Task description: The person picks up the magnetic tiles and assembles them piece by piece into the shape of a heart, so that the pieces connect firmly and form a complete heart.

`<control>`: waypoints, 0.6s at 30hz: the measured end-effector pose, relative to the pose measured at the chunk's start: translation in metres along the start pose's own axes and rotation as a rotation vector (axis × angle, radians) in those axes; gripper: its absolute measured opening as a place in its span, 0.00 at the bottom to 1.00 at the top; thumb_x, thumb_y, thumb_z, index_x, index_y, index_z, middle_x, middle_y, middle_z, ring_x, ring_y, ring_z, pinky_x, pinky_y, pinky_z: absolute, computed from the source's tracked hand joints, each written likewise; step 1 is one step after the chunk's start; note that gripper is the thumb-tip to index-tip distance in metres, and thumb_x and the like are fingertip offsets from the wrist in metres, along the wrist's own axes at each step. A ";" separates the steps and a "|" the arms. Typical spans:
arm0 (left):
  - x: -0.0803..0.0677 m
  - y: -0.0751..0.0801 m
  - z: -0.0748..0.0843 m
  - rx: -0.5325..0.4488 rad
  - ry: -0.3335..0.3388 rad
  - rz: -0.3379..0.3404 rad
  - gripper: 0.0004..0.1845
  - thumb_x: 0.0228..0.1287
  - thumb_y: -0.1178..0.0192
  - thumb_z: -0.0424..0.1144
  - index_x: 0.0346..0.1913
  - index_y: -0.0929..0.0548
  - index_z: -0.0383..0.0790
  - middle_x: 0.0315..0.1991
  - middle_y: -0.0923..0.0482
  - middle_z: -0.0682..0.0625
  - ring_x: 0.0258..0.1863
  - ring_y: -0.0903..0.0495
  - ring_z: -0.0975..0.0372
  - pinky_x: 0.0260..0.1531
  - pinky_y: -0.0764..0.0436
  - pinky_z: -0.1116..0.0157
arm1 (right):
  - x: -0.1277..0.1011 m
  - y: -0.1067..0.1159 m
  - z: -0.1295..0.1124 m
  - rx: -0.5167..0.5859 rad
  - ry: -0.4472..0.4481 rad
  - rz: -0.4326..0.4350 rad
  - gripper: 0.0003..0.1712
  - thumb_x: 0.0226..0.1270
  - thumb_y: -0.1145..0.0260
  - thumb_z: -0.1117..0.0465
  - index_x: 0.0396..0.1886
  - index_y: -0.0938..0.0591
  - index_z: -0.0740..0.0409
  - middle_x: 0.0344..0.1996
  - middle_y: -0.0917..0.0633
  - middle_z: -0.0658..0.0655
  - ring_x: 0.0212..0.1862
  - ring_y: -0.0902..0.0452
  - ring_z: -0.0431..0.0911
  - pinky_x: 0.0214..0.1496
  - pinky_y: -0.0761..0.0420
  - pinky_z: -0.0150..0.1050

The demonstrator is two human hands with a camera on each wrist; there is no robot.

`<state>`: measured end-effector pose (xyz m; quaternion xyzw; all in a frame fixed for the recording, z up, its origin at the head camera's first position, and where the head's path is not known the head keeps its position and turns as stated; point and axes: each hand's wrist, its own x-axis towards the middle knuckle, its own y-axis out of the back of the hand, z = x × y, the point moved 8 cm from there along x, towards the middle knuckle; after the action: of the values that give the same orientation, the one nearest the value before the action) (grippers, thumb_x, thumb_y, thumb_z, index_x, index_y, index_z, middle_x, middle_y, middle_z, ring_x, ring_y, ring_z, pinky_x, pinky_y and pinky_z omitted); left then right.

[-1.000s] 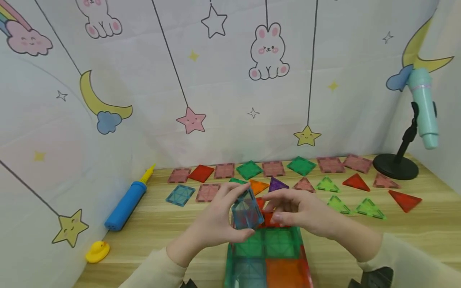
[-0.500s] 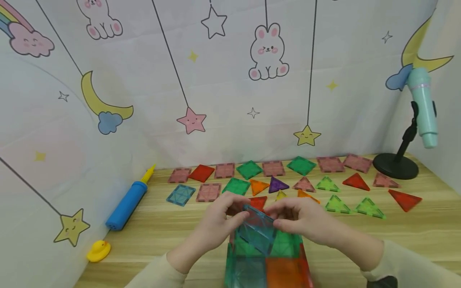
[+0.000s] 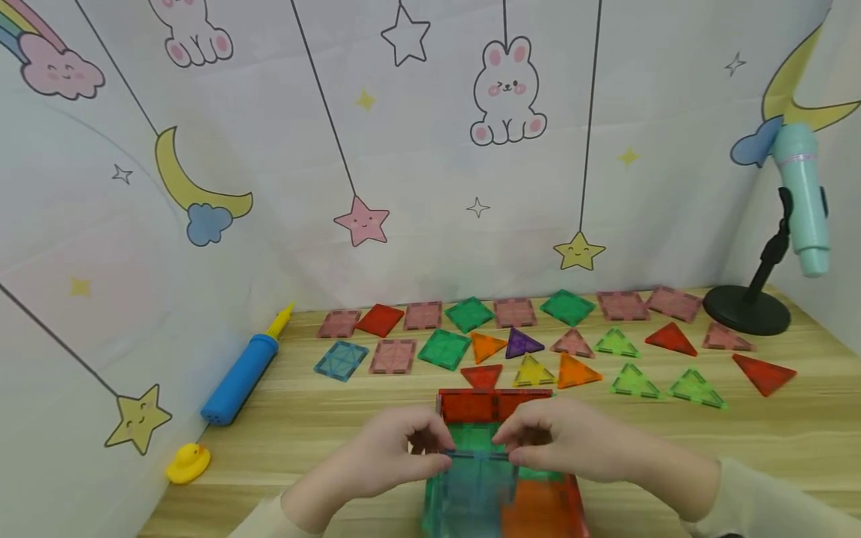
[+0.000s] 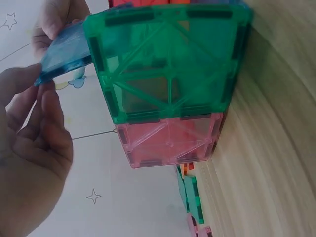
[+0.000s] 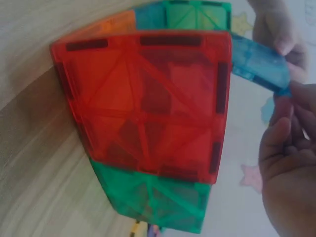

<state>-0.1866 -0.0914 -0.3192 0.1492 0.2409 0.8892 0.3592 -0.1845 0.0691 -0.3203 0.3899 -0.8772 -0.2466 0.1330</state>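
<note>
Blue translucent flat plastic tile (image 3: 479, 478) slants from our grip toward the open-topped box of multicoloured plastic tiles (image 3: 466, 408) below, its raised edge clamped at both ends by our left hand (image 3: 386, 454) and right hand (image 3: 570, 441), probably to keep it even.

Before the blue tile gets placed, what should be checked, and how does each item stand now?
1. Left hand pinching the blue tile: ok.
2. Right hand pinching it too: ok.
3. Green wall upright: ok, left wrist view.
4. Red wall upright: ok, right wrist view.
5. Blue tile level: not ok; it tilts, with the gripped edge raised.
6. Blue tile's lower edge touching the walls: cannot tell; the head view is blurred there.
</note>
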 end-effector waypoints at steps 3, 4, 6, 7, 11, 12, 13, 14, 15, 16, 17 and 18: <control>-0.004 -0.005 0.000 0.090 -0.007 -0.049 0.04 0.59 0.36 0.33 0.36 0.19 0.45 0.31 0.22 0.58 0.28 0.28 0.71 0.32 0.25 0.70 | 0.002 -0.010 -0.008 -0.096 0.098 -0.042 0.10 0.66 0.38 0.57 0.45 0.17 0.50 0.39 0.18 0.40 0.37 0.25 0.33 0.38 0.22 0.32; -0.006 -0.006 -0.001 0.112 0.001 -0.065 0.05 0.58 0.35 0.34 0.35 0.19 0.46 0.30 0.22 0.59 0.28 0.29 0.71 0.32 0.25 0.71 | 0.003 -0.013 -0.010 -0.123 0.121 -0.050 0.09 0.66 0.38 0.57 0.44 0.17 0.50 0.38 0.19 0.39 0.36 0.26 0.32 0.37 0.22 0.31; -0.007 -0.009 -0.003 0.156 0.017 -0.095 0.05 0.57 0.34 0.34 0.34 0.18 0.47 0.30 0.24 0.63 0.28 0.29 0.72 0.33 0.25 0.71 | 0.004 -0.019 -0.011 -0.163 0.145 -0.065 0.07 0.66 0.37 0.59 0.42 0.17 0.49 0.36 0.20 0.38 0.33 0.28 0.30 0.34 0.23 0.30; -0.008 -0.011 -0.003 0.185 0.017 -0.110 0.05 0.57 0.34 0.34 0.34 0.19 0.47 0.29 0.25 0.64 0.28 0.30 0.73 0.32 0.25 0.71 | 0.005 -0.022 -0.011 -0.171 0.153 -0.073 0.06 0.65 0.37 0.60 0.41 0.17 0.49 0.35 0.20 0.38 0.33 0.28 0.30 0.34 0.23 0.29; -0.012 -0.018 -0.002 0.297 -0.021 -0.159 0.06 0.57 0.35 0.33 0.34 0.19 0.48 0.30 0.27 0.66 0.31 0.30 0.73 0.34 0.26 0.74 | 0.007 -0.035 -0.011 -0.231 0.164 -0.108 0.06 0.63 0.36 0.64 0.38 0.16 0.51 0.33 0.21 0.38 0.31 0.29 0.29 0.33 0.25 0.27; -0.013 -0.019 -0.002 0.320 -0.035 -0.164 0.06 0.56 0.35 0.33 0.34 0.19 0.49 0.31 0.27 0.66 0.31 0.30 0.73 0.34 0.26 0.74 | 0.008 -0.039 -0.011 -0.242 0.156 -0.117 0.06 0.63 0.36 0.64 0.38 0.16 0.51 0.33 0.21 0.38 0.31 0.29 0.29 0.33 0.25 0.26; -0.015 -0.021 -0.002 0.322 -0.040 -0.170 0.07 0.56 0.35 0.32 0.34 0.19 0.49 0.31 0.27 0.66 0.32 0.30 0.72 0.35 0.26 0.74 | 0.009 -0.042 -0.010 -0.254 0.150 -0.124 0.06 0.62 0.35 0.65 0.38 0.16 0.51 0.33 0.21 0.38 0.32 0.29 0.29 0.34 0.25 0.26; -0.016 -0.022 -0.002 0.326 -0.040 -0.176 0.07 0.56 0.36 0.33 0.34 0.19 0.50 0.31 0.27 0.66 0.33 0.30 0.72 0.35 0.27 0.74 | 0.010 -0.044 -0.011 -0.274 0.146 -0.128 0.07 0.61 0.35 0.65 0.37 0.16 0.51 0.33 0.21 0.38 0.32 0.29 0.29 0.35 0.25 0.26; -0.017 -0.023 -0.003 0.332 -0.041 -0.182 0.07 0.56 0.36 0.33 0.34 0.19 0.50 0.32 0.28 0.66 0.33 0.30 0.72 0.35 0.27 0.74 | 0.010 -0.047 -0.010 -0.285 0.133 -0.134 0.07 0.61 0.35 0.65 0.37 0.16 0.51 0.32 0.22 0.37 0.33 0.29 0.29 0.35 0.25 0.26; -0.018 -0.024 -0.003 0.330 -0.042 -0.187 0.07 0.56 0.36 0.33 0.34 0.19 0.50 0.31 0.28 0.66 0.33 0.30 0.72 0.35 0.27 0.74 | 0.011 -0.049 -0.010 -0.298 0.135 -0.135 0.07 0.60 0.35 0.66 0.36 0.16 0.51 0.32 0.22 0.37 0.33 0.29 0.29 0.35 0.26 0.26; -0.019 -0.025 -0.003 0.331 -0.044 -0.191 0.07 0.56 0.36 0.33 0.33 0.19 0.50 0.31 0.29 0.66 0.33 0.31 0.72 0.35 0.28 0.75 | 0.011 -0.051 -0.010 -0.304 0.136 -0.135 0.07 0.59 0.35 0.66 0.36 0.16 0.52 0.32 0.22 0.37 0.33 0.29 0.29 0.36 0.26 0.26; -0.020 -0.026 -0.003 0.340 -0.050 -0.195 0.07 0.56 0.36 0.33 0.33 0.19 0.50 0.31 0.29 0.66 0.33 0.31 0.72 0.35 0.28 0.75 | 0.011 -0.052 -0.010 -0.310 0.140 -0.134 0.07 0.59 0.35 0.66 0.35 0.16 0.52 0.31 0.22 0.37 0.33 0.29 0.29 0.35 0.26 0.25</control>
<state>-0.1592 -0.0902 -0.3372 0.2058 0.3919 0.7927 0.4192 -0.1552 0.0277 -0.3391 0.4385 -0.7894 -0.3593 0.2355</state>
